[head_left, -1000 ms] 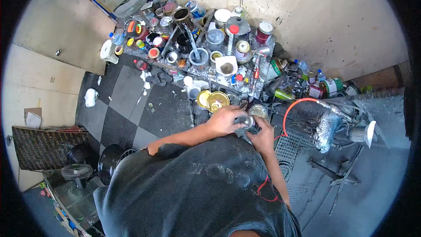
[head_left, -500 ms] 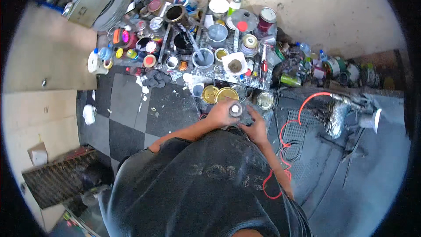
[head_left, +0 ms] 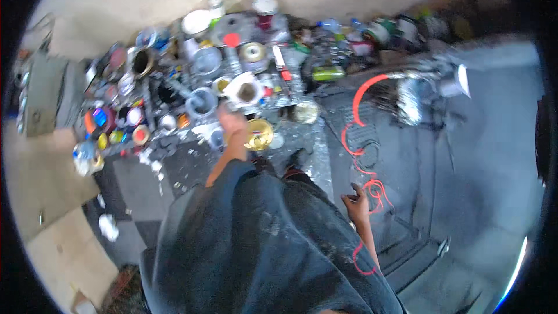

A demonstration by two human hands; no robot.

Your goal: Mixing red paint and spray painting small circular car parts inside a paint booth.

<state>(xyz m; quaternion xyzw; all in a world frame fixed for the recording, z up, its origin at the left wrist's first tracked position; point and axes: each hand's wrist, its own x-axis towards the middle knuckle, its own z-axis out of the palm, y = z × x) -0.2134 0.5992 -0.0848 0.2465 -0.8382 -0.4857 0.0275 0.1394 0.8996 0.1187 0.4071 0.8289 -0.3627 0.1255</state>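
Observation:
My left hand [head_left: 232,122], smeared by motion, reaches forward beside a gold lid [head_left: 260,135], below a cup of grey liquid [head_left: 202,103] and a white container with brown contents [head_left: 245,92]. Whether it holds anything is unclear. My right hand [head_left: 357,202] hangs low on the right with thumb and fingers apart, near loops of red hose [head_left: 378,192], with no object visible in it.
A crowded bench [head_left: 156,142] of cans, jars and cups runs along the wall [head_left: 133,6]. Bottles and tins [head_left: 328,73] lie to the right. A foil-wrapped fixture [head_left: 410,110] with the hose stands at right. A cabinet [head_left: 43,180] is at left, beside the checkered floor [head_left: 133,177].
Both hands were together on a small container; they have separated, the left moving forward and left, the right down and rightward. The container is no longer discernible. The view has swung round.

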